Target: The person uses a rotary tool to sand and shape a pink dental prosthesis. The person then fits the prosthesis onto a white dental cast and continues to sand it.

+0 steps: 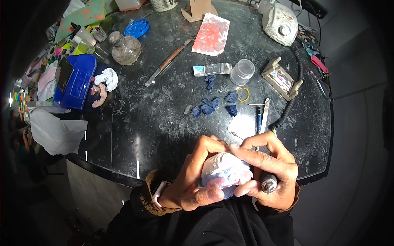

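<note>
A white plaster dental cast (225, 166) with pink and bluish parts along its near side is held between my hands, over the table's front edge. My left hand (191, 178) is closed around its left side, the thumb pressed to the near face. From the right, my right hand (281, 170) grips the cast with fingers and thumb. A dark, round-ended rotary handpiece (269, 183) is also tucked in my right hand. Something blue, perhaps articulating paper, shows beneath the cast. Its underside is hidden by my fingers.
Crumpled dark blue paper pieces (209, 105) lie ahead, near a clear jar (242, 72) and a yellow ring (243, 94). Slim tools (265, 115) rest beyond my right hand. A coiled black cord (298, 69) runs along the right. A blue box (78, 80) stands left.
</note>
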The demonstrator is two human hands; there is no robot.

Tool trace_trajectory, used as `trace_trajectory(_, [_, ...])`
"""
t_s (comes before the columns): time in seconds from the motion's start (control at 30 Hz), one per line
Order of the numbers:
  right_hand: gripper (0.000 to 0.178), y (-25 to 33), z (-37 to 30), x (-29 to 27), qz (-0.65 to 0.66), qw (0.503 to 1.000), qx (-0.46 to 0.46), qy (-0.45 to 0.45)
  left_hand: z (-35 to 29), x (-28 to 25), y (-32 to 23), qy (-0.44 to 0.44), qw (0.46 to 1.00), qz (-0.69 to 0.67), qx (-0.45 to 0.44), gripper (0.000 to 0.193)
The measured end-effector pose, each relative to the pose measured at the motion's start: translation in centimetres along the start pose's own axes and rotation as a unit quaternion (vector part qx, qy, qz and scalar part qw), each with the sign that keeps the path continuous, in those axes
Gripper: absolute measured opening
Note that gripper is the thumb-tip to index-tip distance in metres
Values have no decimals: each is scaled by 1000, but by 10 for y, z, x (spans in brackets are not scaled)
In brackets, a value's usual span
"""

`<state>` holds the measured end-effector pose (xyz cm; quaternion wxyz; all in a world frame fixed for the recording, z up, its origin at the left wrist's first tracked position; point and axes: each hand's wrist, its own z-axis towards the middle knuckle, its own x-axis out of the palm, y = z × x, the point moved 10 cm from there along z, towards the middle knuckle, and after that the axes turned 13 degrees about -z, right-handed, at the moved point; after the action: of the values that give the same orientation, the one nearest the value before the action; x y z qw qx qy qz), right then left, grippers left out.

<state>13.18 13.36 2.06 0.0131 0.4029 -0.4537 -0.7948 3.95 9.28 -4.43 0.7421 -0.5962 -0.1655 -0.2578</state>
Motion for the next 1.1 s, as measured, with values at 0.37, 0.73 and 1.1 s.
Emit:
trace_trajectory(0.37, [51,1,-1,4,76,997,-1,31,-2,-4,-1,9,998,23,52,61])
trace_trajectory(0.73, [53,3,-2,-1,62,998,-6,22,-2,2,-7,55,990,85,94,59])
trace_trajectory(1.1, [58,-1,-5,2,83,996,-23,6,-2,1,-7,32,990,88,108,63])
